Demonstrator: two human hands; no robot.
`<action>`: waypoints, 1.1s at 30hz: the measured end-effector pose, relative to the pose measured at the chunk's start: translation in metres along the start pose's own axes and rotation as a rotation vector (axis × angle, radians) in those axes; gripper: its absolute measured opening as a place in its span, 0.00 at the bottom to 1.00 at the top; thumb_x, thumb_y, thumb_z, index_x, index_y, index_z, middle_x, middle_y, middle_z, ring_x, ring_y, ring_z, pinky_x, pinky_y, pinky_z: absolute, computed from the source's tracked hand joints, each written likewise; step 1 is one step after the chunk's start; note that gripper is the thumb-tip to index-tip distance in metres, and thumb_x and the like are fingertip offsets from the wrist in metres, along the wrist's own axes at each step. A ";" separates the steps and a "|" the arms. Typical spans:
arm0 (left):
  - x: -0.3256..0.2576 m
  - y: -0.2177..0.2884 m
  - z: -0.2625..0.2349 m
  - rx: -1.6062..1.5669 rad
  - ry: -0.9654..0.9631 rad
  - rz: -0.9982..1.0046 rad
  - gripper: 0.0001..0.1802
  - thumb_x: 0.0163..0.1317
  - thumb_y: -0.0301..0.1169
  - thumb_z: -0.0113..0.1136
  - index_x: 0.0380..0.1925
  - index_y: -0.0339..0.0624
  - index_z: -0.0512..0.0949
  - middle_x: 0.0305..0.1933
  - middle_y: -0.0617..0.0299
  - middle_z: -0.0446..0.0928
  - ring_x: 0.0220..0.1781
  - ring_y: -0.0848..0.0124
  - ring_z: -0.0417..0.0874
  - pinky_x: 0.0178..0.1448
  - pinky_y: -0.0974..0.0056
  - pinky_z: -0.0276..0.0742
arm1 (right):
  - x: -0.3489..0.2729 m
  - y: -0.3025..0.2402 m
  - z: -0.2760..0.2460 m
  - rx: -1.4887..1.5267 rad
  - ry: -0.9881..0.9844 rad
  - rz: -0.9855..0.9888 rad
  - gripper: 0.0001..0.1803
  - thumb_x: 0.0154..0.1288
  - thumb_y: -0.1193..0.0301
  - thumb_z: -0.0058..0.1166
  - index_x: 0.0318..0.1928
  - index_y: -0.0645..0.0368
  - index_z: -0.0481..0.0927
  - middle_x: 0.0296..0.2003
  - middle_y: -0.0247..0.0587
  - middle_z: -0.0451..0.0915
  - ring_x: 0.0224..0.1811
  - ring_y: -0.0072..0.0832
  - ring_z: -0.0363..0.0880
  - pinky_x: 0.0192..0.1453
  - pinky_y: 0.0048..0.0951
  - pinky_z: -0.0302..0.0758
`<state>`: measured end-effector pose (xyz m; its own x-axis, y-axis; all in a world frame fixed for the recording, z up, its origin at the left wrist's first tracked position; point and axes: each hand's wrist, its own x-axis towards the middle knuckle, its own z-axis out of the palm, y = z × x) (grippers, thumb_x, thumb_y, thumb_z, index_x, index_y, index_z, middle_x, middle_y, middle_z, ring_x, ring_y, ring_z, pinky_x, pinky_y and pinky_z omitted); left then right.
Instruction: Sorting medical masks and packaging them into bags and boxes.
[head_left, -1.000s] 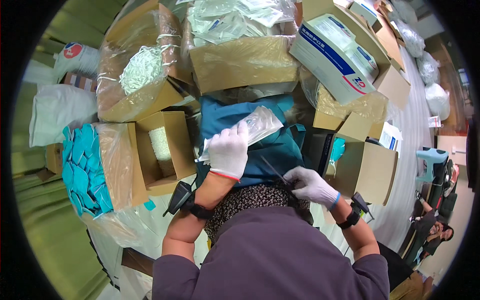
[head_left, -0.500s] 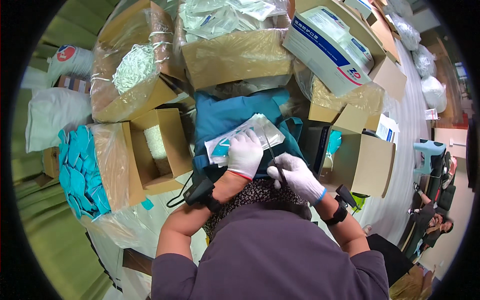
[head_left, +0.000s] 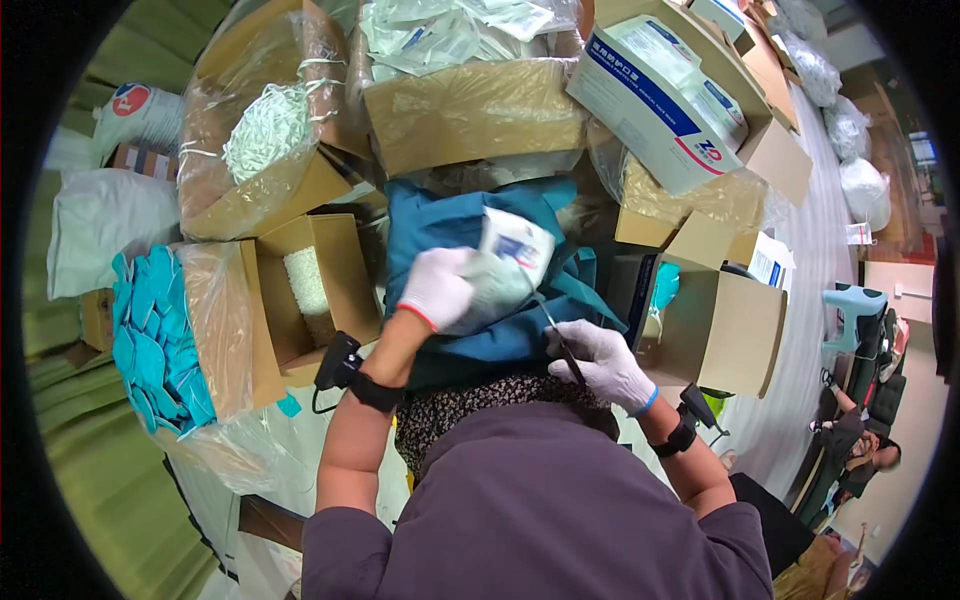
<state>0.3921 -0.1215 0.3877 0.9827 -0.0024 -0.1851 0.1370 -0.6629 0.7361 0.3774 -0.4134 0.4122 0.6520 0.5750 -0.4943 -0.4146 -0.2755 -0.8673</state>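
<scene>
White packets [head_left: 516, 247] with a blue printed patch are in my left hand [head_left: 443, 288], lifted and tilted over a blue cloth [head_left: 420, 220] spread across my lap. Motion blurs the packets and the fingers gripping them. My right hand [head_left: 595, 362], gloved in white like the left, is closed around a long, thin, dark metal tool [head_left: 566, 350]. Its slim end points up toward the packets. Whether it is scissors or tweezers I cannot tell.
Ahead stand open cartons, one with white straps [head_left: 268, 135], another with clear packets [head_left: 460, 35]. A white-blue box [head_left: 650, 115] leans at right. Teal masks [head_left: 165, 340] are heaped at left, beside a small carton [head_left: 345, 285]. Another open carton [head_left: 735, 340] stands at right.
My left hand has moved left and lifted the packets off the cloth, tilting them upright. My right hand has shifted slightly right and down, still gripping the tool.
</scene>
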 end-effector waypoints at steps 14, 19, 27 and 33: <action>0.007 0.019 -0.046 -0.292 0.096 -0.162 0.18 0.58 0.28 0.68 0.49 0.35 0.83 0.43 0.60 0.87 0.43 0.76 0.84 0.52 0.67 0.79 | 0.053 -0.015 0.033 -1.504 -0.230 -0.172 0.16 0.56 0.73 0.58 0.47 0.60 0.79 0.46 0.50 0.76 0.46 0.46 0.82 0.46 0.41 0.81; 0.005 0.018 -0.054 -0.551 -0.033 -0.081 0.20 0.58 0.28 0.68 0.52 0.36 0.82 0.46 0.58 0.86 0.46 0.75 0.84 0.55 0.67 0.77 | 0.058 -0.049 -0.022 -0.985 -0.509 -0.291 0.19 0.58 0.71 0.59 0.51 0.57 0.82 0.46 0.49 0.81 0.50 0.48 0.81 0.55 0.45 0.77; 0.021 0.042 -0.030 -0.505 -0.262 0.125 0.20 0.54 0.24 0.62 0.49 0.35 0.81 0.42 0.56 0.85 0.44 0.75 0.83 0.53 0.66 0.76 | 0.089 -0.142 -0.023 -0.453 0.085 -0.520 0.16 0.60 0.65 0.68 0.43 0.62 0.82 0.29 0.39 0.80 0.32 0.25 0.79 0.43 0.26 0.76; 0.034 0.067 -0.004 -0.371 0.002 0.200 0.16 0.64 0.43 0.62 0.39 0.42 0.82 0.36 0.48 0.82 0.40 0.49 0.83 0.44 0.56 0.78 | 0.106 -0.116 -0.010 -0.265 0.057 -0.569 0.09 0.60 0.87 0.51 0.35 0.63 0.84 0.31 0.33 0.84 0.35 0.17 0.79 0.43 0.23 0.77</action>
<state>0.4354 -0.1628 0.4330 0.9946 -0.1025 -0.0135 -0.0218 -0.3349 0.9420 0.5011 -0.3278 0.4598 0.7601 0.6477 0.0529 0.1742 -0.1246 -0.9768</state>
